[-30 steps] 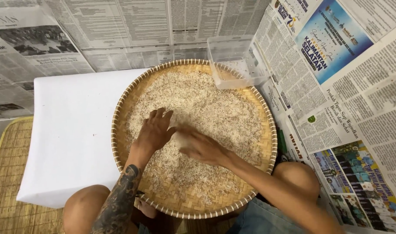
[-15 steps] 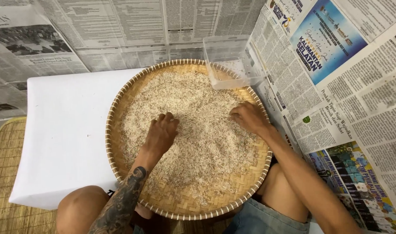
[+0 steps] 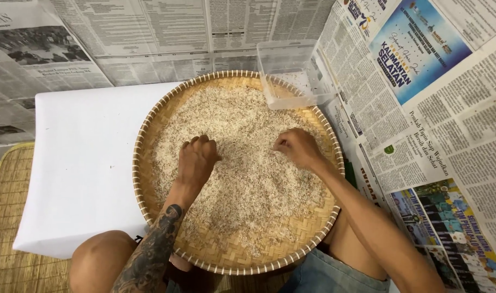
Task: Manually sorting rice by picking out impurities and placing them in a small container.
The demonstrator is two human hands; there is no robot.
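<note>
At the far left a woven straw mat [image 3: 9, 228] lies on the floor, its edge tucked under a white sheet [image 3: 79, 168] that covers a low flat surface. Newspaper pages [image 3: 166, 32] are spread over the floor beyond the sheet and down the right side.

Overlapping the sheet's right edge sits a round woven bamboo tray [image 3: 150, 122], resting over the person's bare knees at its near rim. A layer of pale rice grains [image 3: 248, 184] covers most of the tray's floor, thinner toward the near rim where the weave shows through.

The left hand [image 3: 198, 160] comes up from the near rim on a tattooed forearm, wrist bent slightly, palm down on the grains left of the tray's middle. Its fingers [image 3: 196, 142] are curled under with the knuckles up, tips pressed into the rice; whether they pinch anything I cannot tell.

The right hand [image 3: 298, 147] reaches in from the near right rim, forearm slanting across the tray's right edge, palm down on the grains right of the middle. Its fingers [image 3: 280, 145] are bunched toward the thumb, tips touching the rice as if nipping a few grains.

A clear plastic box [image 3: 291, 70] stands at the tray's far right rim, its near edge overlapping the rim, with a few grains inside.
</note>
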